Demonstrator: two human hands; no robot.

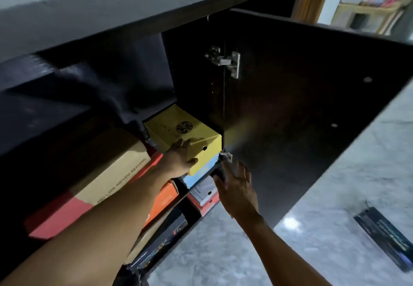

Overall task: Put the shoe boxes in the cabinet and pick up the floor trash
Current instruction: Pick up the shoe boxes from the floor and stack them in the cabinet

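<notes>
Yellow cardboard shoe box [182, 135] with a round black emblem, centre of frame, sits atop a pale blue box [201, 172] inside the dark wooden cabinet [196, 67]. Left hand [181, 158] grips its near corner, thumb under, fingers curled over the lid. Right hand [237, 187] hovers just right of the stack, fingers spread, holding nothing. Step in hand: seating this box. Next likely: push it fully back, then fetch the dark flat box [386, 236] on the grey floor [335, 196], lower right.
</notes>
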